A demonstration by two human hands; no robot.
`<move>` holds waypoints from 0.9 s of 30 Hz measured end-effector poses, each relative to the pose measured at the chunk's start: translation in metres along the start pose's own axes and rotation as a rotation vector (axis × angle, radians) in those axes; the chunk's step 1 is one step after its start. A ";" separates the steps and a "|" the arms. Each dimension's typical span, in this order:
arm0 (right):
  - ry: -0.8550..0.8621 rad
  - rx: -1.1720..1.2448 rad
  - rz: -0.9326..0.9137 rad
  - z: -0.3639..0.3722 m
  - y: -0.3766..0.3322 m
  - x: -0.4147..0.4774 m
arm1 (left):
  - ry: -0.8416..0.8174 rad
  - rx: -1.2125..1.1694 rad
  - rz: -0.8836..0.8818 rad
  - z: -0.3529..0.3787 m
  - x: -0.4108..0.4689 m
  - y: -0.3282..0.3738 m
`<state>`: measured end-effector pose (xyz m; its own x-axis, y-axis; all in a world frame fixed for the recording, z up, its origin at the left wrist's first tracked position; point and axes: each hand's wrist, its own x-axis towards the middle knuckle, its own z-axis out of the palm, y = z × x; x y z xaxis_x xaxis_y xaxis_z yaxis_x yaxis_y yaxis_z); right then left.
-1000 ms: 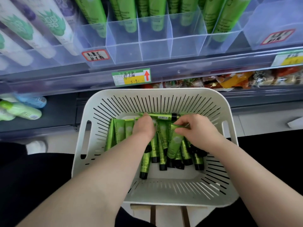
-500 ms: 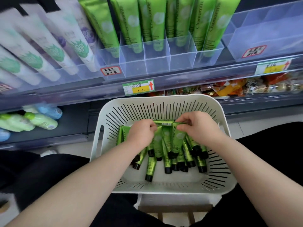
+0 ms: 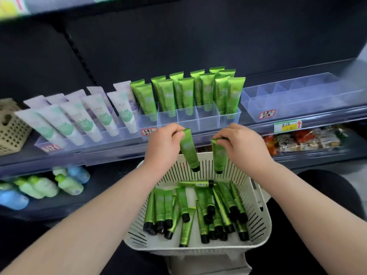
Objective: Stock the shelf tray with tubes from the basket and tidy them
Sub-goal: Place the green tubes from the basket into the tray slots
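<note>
My left hand (image 3: 162,143) pinches the crimped end of a green tube (image 3: 189,149), which hangs cap-down above the basket's far rim. My right hand (image 3: 243,144) holds a second green tube (image 3: 218,155) the same way, just right of the first. Below them the white slotted basket (image 3: 258,221) holds several more green tubes (image 3: 198,207) with black caps, lying loosely. On the shelf behind, a clear divided tray (image 3: 198,118) carries upright green tubes (image 3: 186,92); its front compartments look empty.
White and lilac tubes (image 3: 83,116) stand in trays to the left, next to a beige perforated basket (image 3: 12,128). An empty clear tray (image 3: 297,96) sits at the right. Bottles (image 3: 59,183) lie on the lower shelf at left, snack packets (image 3: 301,139) at right.
Both hands have risen out of the basket, each lifting one green tube by its crimped end. The view has tilted up, showing more of the shelf.
</note>
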<state>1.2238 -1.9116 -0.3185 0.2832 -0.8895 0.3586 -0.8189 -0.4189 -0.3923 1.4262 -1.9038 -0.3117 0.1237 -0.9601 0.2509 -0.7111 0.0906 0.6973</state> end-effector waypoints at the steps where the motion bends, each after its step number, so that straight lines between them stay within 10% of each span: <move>1: 0.039 -0.010 -0.012 -0.007 0.000 0.005 | 0.039 -0.017 0.024 -0.006 0.007 0.009; 10: 0.244 -0.162 -0.093 -0.045 0.006 0.046 | 0.269 0.007 0.150 -0.022 0.086 0.080; 27: 0.294 -0.124 -0.113 -0.044 0.038 0.070 | 0.051 0.360 0.133 0.034 0.144 0.080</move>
<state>1.1908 -1.9821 -0.2713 0.2345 -0.7404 0.6299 -0.8499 -0.4708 -0.2369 1.3635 -2.0441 -0.2429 0.0420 -0.9309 0.3627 -0.9196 0.1059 0.3783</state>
